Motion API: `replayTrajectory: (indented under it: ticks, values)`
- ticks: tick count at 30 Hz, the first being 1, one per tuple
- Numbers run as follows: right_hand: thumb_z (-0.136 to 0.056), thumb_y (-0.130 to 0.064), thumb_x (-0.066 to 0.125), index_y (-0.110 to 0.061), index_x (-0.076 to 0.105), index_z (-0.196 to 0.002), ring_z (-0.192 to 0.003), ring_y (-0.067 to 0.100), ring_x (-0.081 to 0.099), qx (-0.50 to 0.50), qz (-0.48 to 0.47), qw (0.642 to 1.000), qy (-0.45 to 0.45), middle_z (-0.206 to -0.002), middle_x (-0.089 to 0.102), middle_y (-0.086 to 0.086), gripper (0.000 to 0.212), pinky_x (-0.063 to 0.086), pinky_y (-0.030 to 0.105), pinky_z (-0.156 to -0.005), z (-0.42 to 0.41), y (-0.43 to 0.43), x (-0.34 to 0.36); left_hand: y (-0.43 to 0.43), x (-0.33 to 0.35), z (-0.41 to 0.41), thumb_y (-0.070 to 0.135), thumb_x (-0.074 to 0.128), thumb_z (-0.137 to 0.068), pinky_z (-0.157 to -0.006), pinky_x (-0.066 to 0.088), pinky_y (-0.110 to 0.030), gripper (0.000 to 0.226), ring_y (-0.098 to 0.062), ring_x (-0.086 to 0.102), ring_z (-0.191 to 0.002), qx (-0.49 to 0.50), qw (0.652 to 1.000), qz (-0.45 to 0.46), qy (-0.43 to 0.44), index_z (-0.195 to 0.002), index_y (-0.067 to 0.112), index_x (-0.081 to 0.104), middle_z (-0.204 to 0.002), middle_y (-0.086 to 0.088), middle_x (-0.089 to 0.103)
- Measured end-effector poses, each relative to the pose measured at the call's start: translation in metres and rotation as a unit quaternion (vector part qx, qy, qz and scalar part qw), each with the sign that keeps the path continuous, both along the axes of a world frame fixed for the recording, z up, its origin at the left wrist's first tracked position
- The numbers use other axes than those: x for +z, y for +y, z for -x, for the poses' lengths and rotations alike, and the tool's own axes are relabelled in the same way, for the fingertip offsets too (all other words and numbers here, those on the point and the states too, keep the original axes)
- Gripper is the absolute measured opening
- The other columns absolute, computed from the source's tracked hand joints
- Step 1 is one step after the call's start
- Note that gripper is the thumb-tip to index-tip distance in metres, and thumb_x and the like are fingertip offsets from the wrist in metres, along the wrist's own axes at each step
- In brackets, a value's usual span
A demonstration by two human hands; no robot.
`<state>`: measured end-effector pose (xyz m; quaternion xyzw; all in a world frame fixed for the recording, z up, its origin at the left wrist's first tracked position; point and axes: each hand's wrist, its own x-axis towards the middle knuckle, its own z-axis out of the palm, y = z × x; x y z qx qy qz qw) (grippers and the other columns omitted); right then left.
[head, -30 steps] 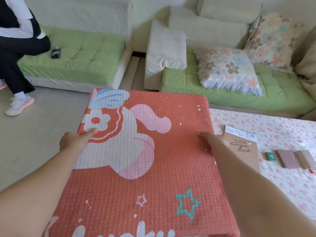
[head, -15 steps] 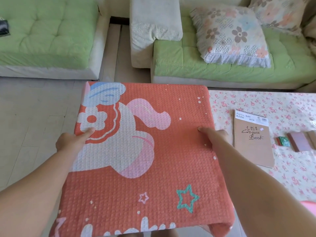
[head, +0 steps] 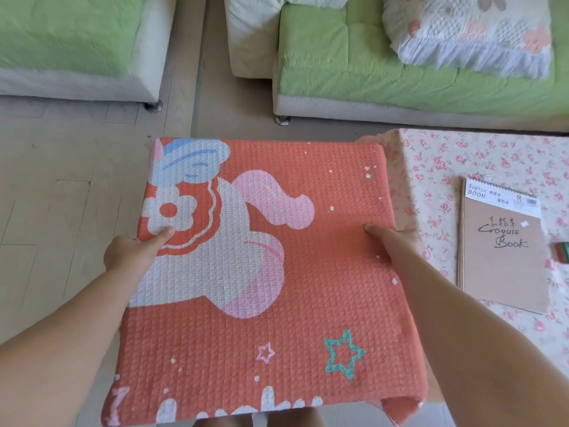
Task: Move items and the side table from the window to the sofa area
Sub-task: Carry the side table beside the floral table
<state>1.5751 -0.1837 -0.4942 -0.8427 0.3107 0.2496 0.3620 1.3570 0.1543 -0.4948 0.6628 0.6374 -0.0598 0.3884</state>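
The side table (head: 277, 272) fills the middle of the view, its square top covered by an orange-red waffle cloth (head: 323, 303) printed with a pale cartoon figure, a flower and stars; it sits over the tiled floor (head: 61, 186), in front of the gap between two green sofas, and whether its legs touch the floor cannot be told; the left hand (head: 132, 257) grips the table's left edge, thumb pressed flat on the cloth, the other fingers curled down over the side out of sight; the right hand (head: 391, 245) grips the right edge the same way, thumb on top, fingers hidden below; just beside the table on the right lies a surface under a pink floral cloth (head: 431, 167), its near corner touching or almost touching the table's far right corner; on it lies a brown sketch book (head: 502, 260), flat, cover up; the left sofa (head: 70, 41) and the right sofa (head: 354, 66) stand beyond, the right one bearing a flowered pillow (head: 471, 35).
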Motion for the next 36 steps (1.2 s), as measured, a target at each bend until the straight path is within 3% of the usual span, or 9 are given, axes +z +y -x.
replayTrajectory:
  ticks: [3, 8, 15, 21, 25, 28, 32, 34, 36]
  values:
    - [-0.053, -0.046, 0.085, -0.014, 0.051, -0.068, -0.089, 0.025, 0.067, 0.004, 0.019, 1.0, -0.007, -0.097, 0.065, 0.007, 0.049, 0.058, 0.038, -0.08, -0.002, 0.001, -0.016, -0.001, -0.018, -0.005, 0.054, 0.071, -0.073, -0.06, 0.04, -0.03, 0.052, -0.025, 0.052, -0.065, 0.005, 1.0, 0.005, 0.006, -0.061, 0.008, 0.049, -0.063, -0.004, 0.05]
    - [-0.048, -0.052, 0.083, -0.008, 0.064, -0.097, -0.094, 0.026, 0.066, 0.019, 0.029, 0.999, -0.006, -0.102, 0.067, 0.007, 0.068, 0.056, 0.042, -0.086, -0.009, -0.007, -0.044, -0.004, -0.041, -0.012, 0.055, 0.072, -0.07, -0.066, 0.042, -0.032, 0.05, -0.027, 0.055, -0.076, 0.022, 1.0, 0.011, 0.0, -0.063, 0.009, 0.052, -0.065, -0.003, 0.052]
    - [-0.059, -0.049, 0.08, -0.011, 0.065, -0.1, -0.099, 0.026, 0.062, 0.027, 0.039, 0.999, -0.026, -0.101, 0.063, 0.005, 0.058, 0.053, 0.039, -0.09, -0.022, -0.02, -0.054, -0.014, -0.053, -0.026, 0.056, 0.073, -0.069, -0.071, 0.047, -0.033, 0.048, -0.027, 0.058, -0.076, 0.019, 1.0, 0.023, -0.008, -0.066, 0.011, 0.055, -0.066, -0.001, 0.055]
    - [-0.038, -0.059, 0.079, -0.024, 0.056, -0.067, -0.098, 0.026, 0.065, 0.009, 0.024, 1.0, -0.018, -0.102, 0.068, 0.005, 0.05, 0.055, 0.043, -0.088, -0.03, -0.034, -0.058, -0.02, -0.055, -0.042, 0.057, 0.071, -0.069, -0.072, 0.047, -0.034, 0.047, -0.027, 0.058, -0.079, 0.006, 1.0, 0.016, -0.004, -0.066, 0.013, 0.054, -0.067, 0.0, 0.055]
    - [-0.034, -0.06, 0.079, -0.019, 0.064, -0.092, -0.094, 0.026, 0.066, 0.005, 0.018, 1.0, -0.009, -0.1, 0.067, 0.004, 0.072, 0.057, 0.044, -0.084, -0.035, -0.041, -0.059, -0.023, -0.059, -0.047, 0.059, 0.069, -0.07, -0.074, 0.047, -0.035, 0.051, -0.028, 0.059, -0.083, -0.014, 1.0, 0.017, 0.004, -0.075, 0.01, 0.058, -0.081, -0.006, 0.061]
    - [-0.044, -0.055, 0.082, -0.016, 0.061, -0.101, -0.095, 0.025, 0.065, 0.011, 0.015, 1.0, -0.001, -0.102, 0.065, 0.004, 0.072, 0.056, 0.042, -0.085, -0.039, -0.041, -0.056, -0.022, -0.058, -0.048, 0.061, 0.067, -0.071, -0.076, 0.048, -0.037, 0.062, -0.034, 0.063, -0.095, -0.032, 0.999, 0.013, 0.021, -0.098, 0.005, 0.063, -0.098, -0.012, 0.065]
    - [-0.064, -0.047, 0.079, -0.009, 0.055, -0.12, -0.098, 0.025, 0.062, 0.072, 0.053, 0.996, 0.025, -0.112, 0.063, 0.008, 0.072, 0.052, 0.034, -0.084, -0.04, -0.036, -0.046, -0.03, -0.049, -0.052, 0.059, 0.064, -0.076, -0.078, 0.049, -0.038, 0.064, -0.037, 0.063, -0.099, -0.063, 0.997, 0.01, 0.051, -0.107, 0.004, 0.064, -0.109, -0.016, 0.067]
    - [-0.057, -0.053, 0.077, -0.011, 0.05, -0.127, -0.107, 0.026, 0.059, 0.102, 0.078, 0.991, 0.034, -0.118, 0.06, 0.008, 0.085, 0.051, 0.038, -0.09, -0.035, -0.031, -0.036, -0.044, -0.037, -0.055, 0.062, 0.066, -0.072, -0.084, 0.05, -0.039, 0.071, -0.036, 0.061, -0.104, -0.065, 0.996, 0.02, 0.062, -0.115, 0.005, 0.062, -0.115, -0.015, 0.065]
    - [-0.05, -0.059, 0.075, -0.015, 0.044, -0.135, -0.118, 0.029, 0.052, 0.133, 0.097, 0.985, 0.05, -0.13, 0.053, 0.01, 0.101, 0.047, 0.046, -0.099, -0.027, -0.024, -0.032, -0.055, -0.032, -0.058, 0.071, 0.066, -0.059, -0.092, 0.05, -0.042, 0.094, -0.035, 0.057, -0.113, -0.062, 0.996, 0.032, 0.064, -0.127, 0.008, 0.053, -0.125, -0.012, 0.059]
